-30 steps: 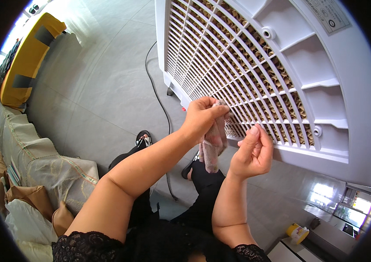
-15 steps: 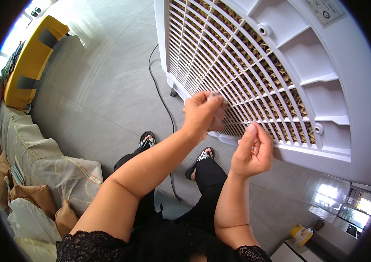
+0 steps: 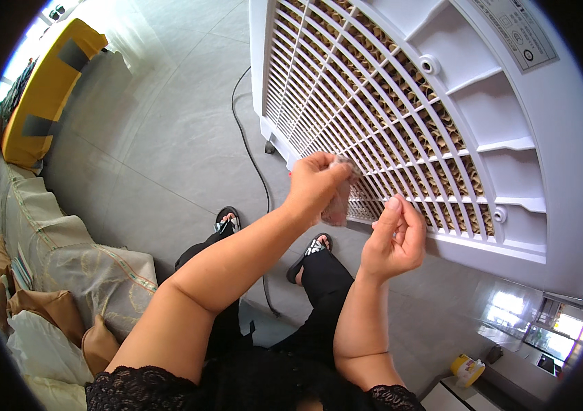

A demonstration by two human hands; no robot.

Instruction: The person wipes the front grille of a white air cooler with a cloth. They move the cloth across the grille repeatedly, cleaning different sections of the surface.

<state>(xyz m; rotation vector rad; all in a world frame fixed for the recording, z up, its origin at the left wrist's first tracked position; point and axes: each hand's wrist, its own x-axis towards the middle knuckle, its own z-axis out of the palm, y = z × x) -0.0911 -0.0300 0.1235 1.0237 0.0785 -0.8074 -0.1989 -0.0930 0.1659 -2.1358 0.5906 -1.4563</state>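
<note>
In front of me stands a white air cooler [image 3: 514,113] with a slatted grille [image 3: 367,127]. Brown honeycomb pad [image 3: 447,130] shows between the slats. My left hand [image 3: 310,183] is closed round a thin, crumpled greyish wad [image 3: 336,207], perhaps lint or flimsy cloth. It is held before the grille's lower part, and the wad hangs below the fingers. To its right, my right hand [image 3: 397,238] is raised near the grille's lower edge. Its fingertips are pinched to the thumb; whatever they hold, if anything, is too small to make out.
A black cable [image 3: 247,144] runs over the grey tiled floor [image 3: 161,130] past my feet. On the left stand a cloth-covered sofa [image 3: 75,250] and a yellow piece [image 3: 44,96] with dark patches. A yellow tub [image 3: 467,370] sits at the lower right.
The view has shifted slightly, with the cooler now a little lower in it. The wad hangs somewhat lower under my left hand. My right hand keeps its pinch.
</note>
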